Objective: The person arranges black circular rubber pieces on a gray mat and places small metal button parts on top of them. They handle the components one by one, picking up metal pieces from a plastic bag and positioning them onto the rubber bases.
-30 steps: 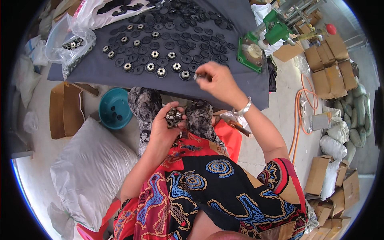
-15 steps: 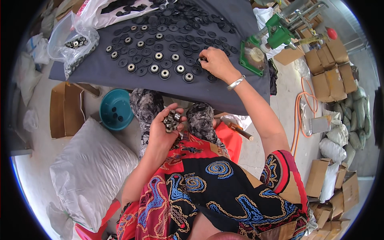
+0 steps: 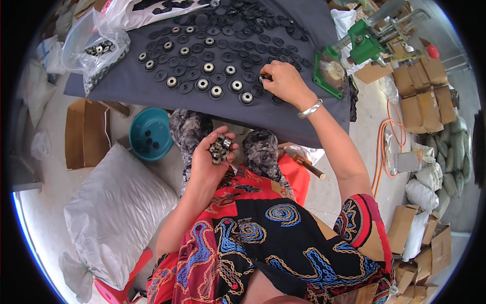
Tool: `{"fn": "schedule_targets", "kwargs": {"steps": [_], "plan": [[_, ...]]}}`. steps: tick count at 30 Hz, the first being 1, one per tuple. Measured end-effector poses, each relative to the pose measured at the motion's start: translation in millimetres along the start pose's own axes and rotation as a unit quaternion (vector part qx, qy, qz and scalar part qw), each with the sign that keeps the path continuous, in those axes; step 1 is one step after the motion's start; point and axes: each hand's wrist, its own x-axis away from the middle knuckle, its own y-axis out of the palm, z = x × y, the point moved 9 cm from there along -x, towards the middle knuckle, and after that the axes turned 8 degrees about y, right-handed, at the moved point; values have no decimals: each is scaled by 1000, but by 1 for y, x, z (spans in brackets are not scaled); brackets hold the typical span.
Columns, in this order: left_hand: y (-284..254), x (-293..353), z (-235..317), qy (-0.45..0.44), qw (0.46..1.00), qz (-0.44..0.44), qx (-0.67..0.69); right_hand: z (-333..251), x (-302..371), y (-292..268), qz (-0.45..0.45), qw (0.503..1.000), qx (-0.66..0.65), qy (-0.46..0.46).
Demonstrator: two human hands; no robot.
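Observation:
My left hand (image 3: 208,157) is cupped palm up above my lap, its fingers curled around several small shiny metal bearings (image 3: 219,148). Over the right part of the dark-covered table, my right hand (image 3: 289,83) is closed in a pinch at a black disc. Between its fingertips is a small bearing (image 3: 265,77), mostly hidden by the fingers. Rows of round black plastic discs (image 3: 192,74) lie on the cloth, and some of them carry a bearing (image 3: 216,91) in the centre.
A green hand press (image 3: 362,45) stands at the table's right end. On the left is a clear plastic bag (image 3: 104,50) with bearings. Below are a teal basin (image 3: 150,134), a white sack (image 3: 119,205) and a wooden-handled tool (image 3: 309,164). Cardboard boxes (image 3: 425,93) are stacked at right.
The whole view has shifted slightly, so the table and press appear farther right. My right hand stays pinched at nearly the same spot among the discs; my left hand keeps its bearings.

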Motion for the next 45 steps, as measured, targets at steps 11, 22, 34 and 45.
{"fn": "schedule_targets", "kwargs": {"steps": [11,22,34,45], "plan": [[5,-1,6,5,1000,11,8,-5,6,-4,26,999,43,-17],[14,-1,3,1,1000,16,-11,-10,10,-8,19,999,22,-32],[20,0,9,15,1000,-2,-5,-12,-3,-4,15,999,28,-37],[14,-3,12,23,1000,-12,10,5,3,-28,33,996,-77,-21]]}}
